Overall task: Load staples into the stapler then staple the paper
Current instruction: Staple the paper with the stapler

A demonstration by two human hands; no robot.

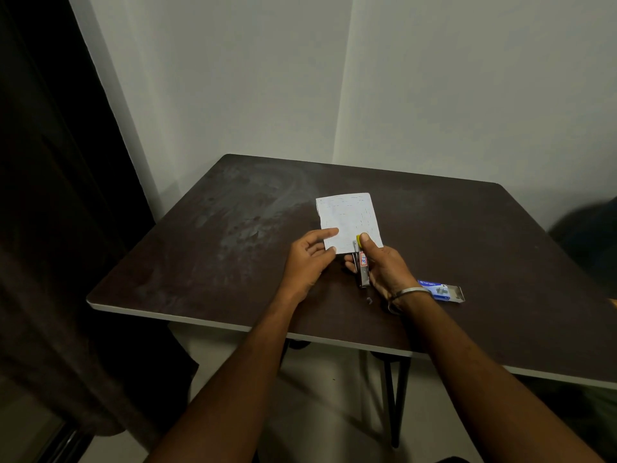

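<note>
White paper [349, 222], a small sheet covered in faint marks, is held above the dark brown surface [207, 248] near its middle. We hold its near left edge with our left hand [309, 259], thumb on top and fingers curled beneath, so that grip is pinching the sheet. Our right hand [384, 265] is wrapped around the stapler [363, 262], a slim metal one with a yellow top and a red-and-white label on its side; the thumb presses on the yellow end and the fingers curl underneath, so this grip is closed tight on the tool. The stapler's front end sits over the near right edge of the paper, though we cannot tell whether the sheet is actually between its jaws. A metal bangle [409, 294] circles our right wrist. Just beside that wrist, to the right, a blue staple box [440, 290] lies flat on the surface with its inner tray slid partly out. A tiny grey scrap [369, 300] lies on the surface near the stapler's rear end. Pale walls meet in a corner behind, and a dark curtain [50, 228] hangs at the left.
</note>
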